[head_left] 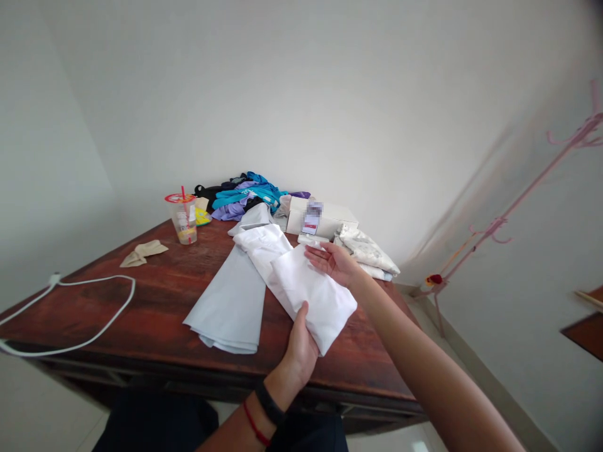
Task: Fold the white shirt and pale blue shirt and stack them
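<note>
A white garment (313,289) lies folded over on itself near the front right of the table, its near end lifted a little. My left hand (301,348) grips that near end, thumb on top and the fingers hidden beneath the cloth. Across the upper right of the fold my right hand (333,263) lies with fingers stretched out, touching the fabric. To the left a light grey piece of cloth (233,301) spreads flat, its wide end toward me. Whether it belongs to the white garment I cannot tell.
Dark red wooden table (155,292). Toward the wall are a heap of clothes (249,191), a white box (334,216) with a phone (311,221) against it, and folded patterned fabric (365,248). At left: plastic cup (183,223), beige cloth (144,252), white cable (101,336). Pink coat stand (522,201) at right.
</note>
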